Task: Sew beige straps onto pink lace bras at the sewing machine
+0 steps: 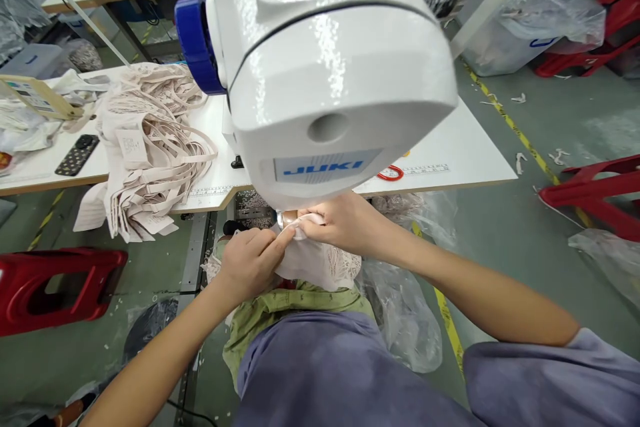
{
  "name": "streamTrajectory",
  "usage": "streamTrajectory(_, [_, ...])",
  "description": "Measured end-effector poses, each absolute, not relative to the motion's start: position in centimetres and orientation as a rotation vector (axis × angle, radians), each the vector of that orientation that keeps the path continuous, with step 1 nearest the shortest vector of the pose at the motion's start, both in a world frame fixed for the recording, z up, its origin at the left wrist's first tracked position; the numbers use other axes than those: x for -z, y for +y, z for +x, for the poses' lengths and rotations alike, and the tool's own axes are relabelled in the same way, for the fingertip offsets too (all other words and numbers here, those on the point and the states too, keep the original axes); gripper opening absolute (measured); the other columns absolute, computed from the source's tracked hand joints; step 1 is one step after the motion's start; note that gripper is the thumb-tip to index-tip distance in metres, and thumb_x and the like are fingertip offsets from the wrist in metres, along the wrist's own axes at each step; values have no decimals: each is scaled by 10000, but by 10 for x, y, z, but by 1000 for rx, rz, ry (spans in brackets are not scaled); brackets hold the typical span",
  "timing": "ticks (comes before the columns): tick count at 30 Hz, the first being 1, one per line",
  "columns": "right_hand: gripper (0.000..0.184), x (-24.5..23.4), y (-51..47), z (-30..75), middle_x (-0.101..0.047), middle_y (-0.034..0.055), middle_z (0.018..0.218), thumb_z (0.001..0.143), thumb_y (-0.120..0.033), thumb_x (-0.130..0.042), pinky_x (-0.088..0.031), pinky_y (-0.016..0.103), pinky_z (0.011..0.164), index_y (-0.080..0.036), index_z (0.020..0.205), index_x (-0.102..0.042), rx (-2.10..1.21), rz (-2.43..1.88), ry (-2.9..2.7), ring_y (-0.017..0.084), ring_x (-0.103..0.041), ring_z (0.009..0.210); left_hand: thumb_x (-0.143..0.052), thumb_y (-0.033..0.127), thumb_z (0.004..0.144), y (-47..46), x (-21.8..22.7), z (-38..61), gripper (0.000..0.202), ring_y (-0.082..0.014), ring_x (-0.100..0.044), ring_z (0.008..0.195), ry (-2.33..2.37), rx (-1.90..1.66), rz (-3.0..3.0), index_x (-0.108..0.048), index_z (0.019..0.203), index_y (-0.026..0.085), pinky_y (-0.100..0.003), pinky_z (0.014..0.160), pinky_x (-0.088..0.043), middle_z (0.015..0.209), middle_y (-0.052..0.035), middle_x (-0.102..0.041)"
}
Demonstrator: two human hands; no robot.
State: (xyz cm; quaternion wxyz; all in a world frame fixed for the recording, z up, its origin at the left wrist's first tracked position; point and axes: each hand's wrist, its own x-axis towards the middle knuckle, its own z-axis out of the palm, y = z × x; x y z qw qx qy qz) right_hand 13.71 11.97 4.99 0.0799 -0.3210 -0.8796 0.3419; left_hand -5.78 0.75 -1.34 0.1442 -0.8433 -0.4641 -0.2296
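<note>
A white JUKI sewing machine (345, 73) fills the upper middle of the head view, its head hiding the needle area. Just below it, both hands hold a pale pink garment piece (307, 263) with lace at its right side. My left hand (253, 253) pinches the fabric edge from the left, the index finger stretched along it. From the right, my right hand (335, 223) grips a fold of the same cloth, thumb and fingers closed. The fabric hangs over my lap, close to the machine's metal arm, and its upper edge is partly hidden by the fingers.
A heap of beige strapped garments (150, 147) lies on the white table (475, 153) to the left, near a patterned phone (77, 155). A red ring (391, 173) sits right of the machine. Red stools (60, 287) and a plastic bin (510, 27) stand around.
</note>
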Motion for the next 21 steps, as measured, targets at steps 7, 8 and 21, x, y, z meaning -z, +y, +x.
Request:
streamTrajectory(7, [265, -45, 114, 142, -629, 36, 679, 891, -213, -486, -335, 277, 625, -182, 746, -706, -934, -955, -2629, 161, -535, 670, -455, 111, 929, 12, 11, -58, 381, -142, -476, 521, -1317, 540, -2453, -502, 1306, 151, -291, 499, -305, 607, 38, -533])
streamTrajectory(8, [257, -39, 111, 144, -660, 50, 753, 911, -243, -494, -365, 281, 651, -190, 812, -725, -866, -957, -2611, 177, -565, 723, -445, 115, 934, 11, 7, -55, 368, -139, -480, 513, -1372, 507, -2446, -508, 1294, 162, -292, 485, -283, 603, 38, -537])
streamTrajectory(21, [240, 21, 76, 152, -652, 48, 855, 941, -251, -546, -465, 345, 793, -295, 1097, -723, -340, -968, -2256, 190, -613, 849, -416, 35, 864, 36, -3, -83, 502, -143, -484, 507, -1145, 237, -2714, -487, 1327, 217, -285, 467, -212, 621, 32, -547])
